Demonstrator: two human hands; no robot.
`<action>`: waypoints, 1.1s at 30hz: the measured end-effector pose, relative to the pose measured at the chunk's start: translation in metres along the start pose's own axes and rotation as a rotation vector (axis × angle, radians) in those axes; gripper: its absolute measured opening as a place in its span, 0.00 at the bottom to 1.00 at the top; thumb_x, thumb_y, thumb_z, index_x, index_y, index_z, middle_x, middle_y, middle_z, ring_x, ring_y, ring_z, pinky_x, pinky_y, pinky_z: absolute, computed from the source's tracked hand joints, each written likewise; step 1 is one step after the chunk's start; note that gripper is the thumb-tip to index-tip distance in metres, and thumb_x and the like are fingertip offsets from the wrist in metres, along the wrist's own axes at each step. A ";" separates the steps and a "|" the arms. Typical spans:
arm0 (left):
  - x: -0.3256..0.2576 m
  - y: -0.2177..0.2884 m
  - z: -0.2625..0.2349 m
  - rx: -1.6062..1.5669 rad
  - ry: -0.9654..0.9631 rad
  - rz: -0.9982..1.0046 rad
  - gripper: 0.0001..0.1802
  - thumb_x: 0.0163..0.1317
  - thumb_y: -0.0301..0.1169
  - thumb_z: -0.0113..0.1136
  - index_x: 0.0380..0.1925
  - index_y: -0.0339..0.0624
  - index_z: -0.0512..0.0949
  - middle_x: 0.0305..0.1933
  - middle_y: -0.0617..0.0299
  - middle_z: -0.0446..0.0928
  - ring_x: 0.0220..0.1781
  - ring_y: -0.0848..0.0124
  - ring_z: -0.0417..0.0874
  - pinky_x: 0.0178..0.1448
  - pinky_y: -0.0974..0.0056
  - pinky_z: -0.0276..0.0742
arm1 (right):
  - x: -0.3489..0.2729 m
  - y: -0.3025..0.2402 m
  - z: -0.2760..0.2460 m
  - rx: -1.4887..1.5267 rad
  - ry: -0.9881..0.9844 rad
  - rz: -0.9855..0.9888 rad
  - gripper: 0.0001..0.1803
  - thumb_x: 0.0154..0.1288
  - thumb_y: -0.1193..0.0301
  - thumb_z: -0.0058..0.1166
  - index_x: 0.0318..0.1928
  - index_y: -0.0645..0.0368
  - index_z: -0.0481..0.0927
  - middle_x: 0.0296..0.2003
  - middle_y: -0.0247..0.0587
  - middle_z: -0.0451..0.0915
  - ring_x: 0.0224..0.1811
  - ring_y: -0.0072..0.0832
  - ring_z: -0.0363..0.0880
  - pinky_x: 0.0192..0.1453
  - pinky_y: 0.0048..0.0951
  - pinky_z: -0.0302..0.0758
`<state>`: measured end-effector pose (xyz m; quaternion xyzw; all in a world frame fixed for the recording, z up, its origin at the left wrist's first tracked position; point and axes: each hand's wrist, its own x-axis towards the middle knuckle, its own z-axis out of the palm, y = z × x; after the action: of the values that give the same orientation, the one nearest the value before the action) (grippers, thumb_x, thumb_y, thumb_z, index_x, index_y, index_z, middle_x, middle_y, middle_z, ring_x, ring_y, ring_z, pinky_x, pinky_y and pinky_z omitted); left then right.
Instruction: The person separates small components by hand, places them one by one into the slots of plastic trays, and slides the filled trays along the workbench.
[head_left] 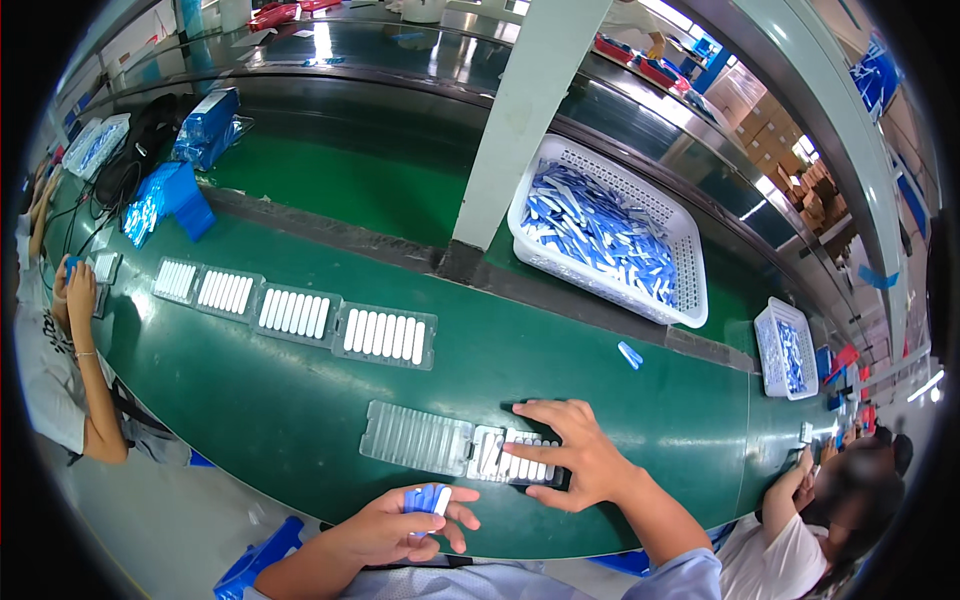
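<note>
In front of me lies an unfolded clear plastic blister tray (415, 437). Its left half shows bare grooves, and its right half holds a row of slim white sticks (520, 455). Over that right half reaches my right hand (585, 460), fingers spread, one fingertip at the sticks and the thumb at the tray's near edge. I see nothing gripped in it. Just nearer than the tray, my left hand (395, 525) holds a few small blue-and-white sticks (428, 499) between thumb and fingers.
Filled trays (385, 335) line the green table to the far left. Beyond a post (530, 110), a white basket (690, 240) holds many blue-and-white sticks. Loose sticks (630, 355) lie near it. A smaller basket (765, 350) stands right. Co-workers sit at left (95, 400) and right (750, 560).
</note>
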<state>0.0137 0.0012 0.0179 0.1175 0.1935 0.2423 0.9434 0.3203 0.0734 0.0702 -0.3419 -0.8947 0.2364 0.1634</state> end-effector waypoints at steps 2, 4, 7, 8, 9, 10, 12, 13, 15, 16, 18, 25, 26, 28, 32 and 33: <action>-0.001 0.000 -0.001 -0.001 0.003 0.000 0.29 0.71 0.20 0.49 0.72 0.30 0.61 0.60 0.47 0.75 0.52 0.63 0.84 0.31 0.71 0.69 | 0.003 -0.002 -0.001 0.040 0.001 -0.036 0.29 0.51 0.60 0.68 0.57 0.47 0.85 0.68 0.50 0.71 0.67 0.48 0.72 0.64 0.47 0.66; -0.003 0.000 -0.002 -0.011 -0.001 0.005 0.29 0.71 0.19 0.49 0.72 0.30 0.61 0.60 0.47 0.75 0.52 0.63 0.84 0.30 0.71 0.69 | 0.003 0.000 0.000 0.032 0.001 -0.053 0.28 0.51 0.60 0.68 0.57 0.47 0.85 0.68 0.50 0.71 0.66 0.48 0.72 0.63 0.47 0.66; -0.003 0.001 -0.004 -0.020 -0.011 0.019 0.29 0.71 0.19 0.48 0.72 0.30 0.61 0.60 0.47 0.75 0.52 0.63 0.84 0.30 0.71 0.69 | 0.001 0.002 0.002 0.009 -0.009 -0.060 0.27 0.52 0.60 0.68 0.55 0.47 0.86 0.67 0.49 0.72 0.65 0.47 0.73 0.63 0.46 0.67; -0.003 0.001 -0.004 -0.020 -0.013 0.021 0.29 0.71 0.19 0.48 0.72 0.30 0.61 0.60 0.47 0.75 0.52 0.63 0.84 0.30 0.71 0.69 | 0.001 0.002 0.002 -0.005 -0.020 -0.049 0.26 0.52 0.60 0.68 0.54 0.46 0.87 0.67 0.49 0.72 0.65 0.47 0.73 0.62 0.46 0.67; -0.004 0.001 -0.004 -0.023 -0.014 0.022 0.29 0.71 0.19 0.48 0.72 0.30 0.61 0.60 0.47 0.75 0.52 0.63 0.84 0.30 0.71 0.69 | 0.000 0.002 0.004 -0.004 -0.022 -0.050 0.26 0.52 0.60 0.68 0.54 0.46 0.87 0.67 0.49 0.72 0.65 0.47 0.73 0.62 0.46 0.67; -0.004 0.001 -0.004 -0.025 -0.016 0.023 0.29 0.71 0.19 0.48 0.72 0.31 0.61 0.60 0.47 0.75 0.52 0.62 0.84 0.30 0.71 0.69 | -0.001 0.001 0.006 -0.018 -0.002 -0.030 0.26 0.52 0.59 0.69 0.54 0.46 0.87 0.67 0.49 0.72 0.65 0.47 0.73 0.62 0.46 0.67; -0.003 0.001 -0.004 -0.015 -0.012 0.018 0.29 0.71 0.20 0.48 0.72 0.31 0.61 0.60 0.47 0.75 0.52 0.63 0.83 0.30 0.71 0.69 | -0.001 0.001 0.006 -0.033 0.018 -0.009 0.25 0.53 0.59 0.69 0.54 0.46 0.87 0.67 0.48 0.72 0.65 0.47 0.73 0.62 0.46 0.68; -0.003 0.001 -0.004 -0.004 -0.008 0.012 0.29 0.72 0.20 0.48 0.72 0.31 0.61 0.60 0.47 0.75 0.52 0.63 0.83 0.30 0.71 0.69 | -0.001 0.001 0.005 -0.040 0.008 -0.011 0.25 0.53 0.58 0.69 0.54 0.45 0.87 0.67 0.48 0.72 0.65 0.47 0.73 0.62 0.46 0.67; -0.003 0.000 -0.004 -0.010 -0.015 0.008 0.29 0.72 0.20 0.49 0.72 0.31 0.61 0.60 0.47 0.75 0.52 0.63 0.83 0.30 0.71 0.69 | -0.001 -0.001 0.003 -0.047 -0.002 -0.014 0.26 0.54 0.58 0.69 0.55 0.45 0.87 0.67 0.47 0.73 0.65 0.47 0.73 0.62 0.45 0.67; -0.003 -0.001 -0.004 -0.016 -0.022 0.004 0.29 0.72 0.20 0.49 0.72 0.31 0.61 0.60 0.47 0.75 0.52 0.63 0.83 0.31 0.71 0.69 | -0.001 -0.003 0.002 -0.010 -0.030 -0.036 0.27 0.54 0.58 0.69 0.56 0.45 0.86 0.67 0.47 0.73 0.65 0.46 0.73 0.62 0.45 0.67; -0.003 0.000 -0.004 -0.014 -0.025 0.003 0.29 0.72 0.20 0.49 0.72 0.31 0.61 0.60 0.47 0.75 0.52 0.63 0.83 0.31 0.72 0.69 | -0.002 -0.003 0.003 0.025 -0.056 -0.058 0.28 0.55 0.57 0.68 0.58 0.45 0.85 0.66 0.47 0.73 0.65 0.46 0.73 0.63 0.45 0.67; -0.006 0.002 -0.001 0.014 0.003 0.011 0.29 0.72 0.21 0.49 0.72 0.33 0.61 0.62 0.48 0.74 0.53 0.63 0.83 0.31 0.72 0.69 | 0.005 -0.008 0.004 -0.104 -0.011 -0.028 0.29 0.57 0.53 0.68 0.59 0.46 0.84 0.66 0.46 0.73 0.66 0.46 0.72 0.66 0.47 0.66; -0.007 0.003 0.001 0.014 0.004 0.016 0.29 0.72 0.21 0.49 0.72 0.33 0.61 0.62 0.48 0.74 0.53 0.63 0.83 0.31 0.72 0.69 | 0.005 -0.009 0.005 -0.138 -0.054 -0.055 0.29 0.57 0.52 0.68 0.59 0.46 0.84 0.66 0.46 0.73 0.67 0.47 0.72 0.66 0.47 0.65; -0.008 0.005 0.003 0.030 0.024 0.006 0.29 0.72 0.22 0.48 0.73 0.33 0.61 0.62 0.48 0.74 0.53 0.64 0.83 0.31 0.72 0.69 | 0.006 -0.007 0.002 -0.123 -0.064 -0.050 0.28 0.58 0.52 0.68 0.58 0.46 0.84 0.67 0.47 0.72 0.67 0.47 0.71 0.66 0.47 0.65; -0.010 0.009 0.007 0.023 0.119 0.017 0.28 0.71 0.21 0.50 0.70 0.30 0.64 0.59 0.45 0.76 0.48 0.62 0.84 0.27 0.71 0.64 | 0.010 -0.007 0.000 -0.114 -0.102 -0.021 0.27 0.58 0.52 0.68 0.57 0.46 0.84 0.68 0.50 0.70 0.68 0.49 0.69 0.66 0.47 0.65; -0.009 0.008 0.005 0.013 0.113 0.024 0.28 0.70 0.21 0.50 0.70 0.30 0.64 0.58 0.46 0.77 0.48 0.61 0.84 0.27 0.71 0.64 | 0.012 -0.008 0.001 -0.134 -0.122 -0.007 0.28 0.58 0.52 0.68 0.58 0.46 0.83 0.69 0.50 0.69 0.69 0.49 0.69 0.66 0.47 0.65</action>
<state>0.0047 0.0029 0.0280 0.1121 0.2464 0.2586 0.9273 0.3076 0.0761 0.0753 -0.3338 -0.9181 0.1955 0.0863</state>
